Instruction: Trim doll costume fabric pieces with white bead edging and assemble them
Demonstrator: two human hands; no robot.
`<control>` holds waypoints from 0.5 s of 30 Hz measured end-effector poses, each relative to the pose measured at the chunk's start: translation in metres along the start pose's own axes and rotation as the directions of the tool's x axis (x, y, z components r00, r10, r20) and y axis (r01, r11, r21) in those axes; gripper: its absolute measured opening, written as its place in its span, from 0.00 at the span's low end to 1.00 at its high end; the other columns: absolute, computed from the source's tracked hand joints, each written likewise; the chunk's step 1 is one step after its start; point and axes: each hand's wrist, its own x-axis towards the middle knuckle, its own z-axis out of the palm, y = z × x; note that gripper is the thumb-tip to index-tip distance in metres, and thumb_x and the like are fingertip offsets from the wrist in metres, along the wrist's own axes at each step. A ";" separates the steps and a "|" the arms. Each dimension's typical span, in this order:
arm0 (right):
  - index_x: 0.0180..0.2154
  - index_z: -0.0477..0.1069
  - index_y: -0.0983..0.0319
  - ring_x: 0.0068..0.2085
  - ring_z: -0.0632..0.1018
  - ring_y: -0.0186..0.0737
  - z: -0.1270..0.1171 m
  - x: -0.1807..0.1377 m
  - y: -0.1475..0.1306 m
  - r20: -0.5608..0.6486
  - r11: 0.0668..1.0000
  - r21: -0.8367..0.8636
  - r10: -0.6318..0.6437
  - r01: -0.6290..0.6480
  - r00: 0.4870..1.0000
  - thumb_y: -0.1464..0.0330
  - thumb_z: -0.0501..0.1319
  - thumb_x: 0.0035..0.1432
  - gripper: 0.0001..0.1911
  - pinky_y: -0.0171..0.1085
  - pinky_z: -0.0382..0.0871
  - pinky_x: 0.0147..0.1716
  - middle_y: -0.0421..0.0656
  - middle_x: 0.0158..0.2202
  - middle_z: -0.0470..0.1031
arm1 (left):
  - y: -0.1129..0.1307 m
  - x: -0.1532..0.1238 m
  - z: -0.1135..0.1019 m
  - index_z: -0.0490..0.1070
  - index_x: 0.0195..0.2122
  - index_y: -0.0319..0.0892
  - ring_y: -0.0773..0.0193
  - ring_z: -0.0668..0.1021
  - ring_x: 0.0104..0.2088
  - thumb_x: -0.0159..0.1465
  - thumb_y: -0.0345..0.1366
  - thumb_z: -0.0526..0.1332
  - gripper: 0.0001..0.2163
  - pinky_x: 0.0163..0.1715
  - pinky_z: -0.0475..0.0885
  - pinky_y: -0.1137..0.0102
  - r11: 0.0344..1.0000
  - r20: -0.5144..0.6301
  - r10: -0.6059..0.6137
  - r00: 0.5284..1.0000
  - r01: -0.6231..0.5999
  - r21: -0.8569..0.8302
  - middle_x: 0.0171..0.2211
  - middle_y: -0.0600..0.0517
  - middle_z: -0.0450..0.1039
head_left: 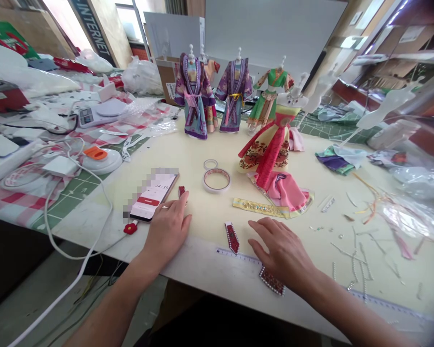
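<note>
My left hand (167,230) lies on the table with its fingers stretched out, beside a phone (155,195). A small red trimmed strip (181,191) sticks out past its fingertips; whether they touch it I cannot tell. My right hand (280,243) is open, fingers apart and slightly bent, holding nothing. Left of it lies a red pointed fabric piece with a beaded edge (232,238), one tip on a ruler (238,255). Partly under my right hand is a wider red beaded piece (272,281). A yellow band with gold beading (262,207) lies beyond.
A roll of tape (217,180) and a thin ring (210,164) lie mid-table. Behind stand small dressed mannequins (197,96) and a red and yellow gown (269,144). Loose bead chains (354,260) are scattered at right. A white cable (94,241) crosses the left edge.
</note>
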 end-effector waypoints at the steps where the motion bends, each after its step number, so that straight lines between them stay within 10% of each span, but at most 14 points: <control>1: 0.50 0.66 0.66 0.41 0.74 0.46 -0.001 -0.003 0.002 -0.010 1.000 0.001 0.005 -0.005 1.000 0.68 0.53 0.62 0.15 0.45 0.70 0.39 0.50 0.42 0.71 | 0.001 -0.002 0.000 0.53 0.60 0.36 0.51 0.74 0.45 0.63 0.31 0.53 0.23 0.45 0.69 0.55 1.000 -0.003 0.005 1.000 -0.005 -0.003 0.44 0.43 0.74; 15: 0.48 0.66 0.64 0.41 0.73 0.46 -0.008 -0.021 -0.006 -0.004 0.996 0.093 -0.002 0.003 1.000 0.70 0.53 0.62 0.13 0.47 0.69 0.39 0.49 0.42 0.71 | 0.043 -0.065 -0.011 0.55 0.60 0.35 0.56 0.70 0.49 0.64 0.27 0.55 0.22 0.53 0.65 0.59 0.906 0.000 0.305 0.952 -0.290 -0.308 0.46 0.44 0.71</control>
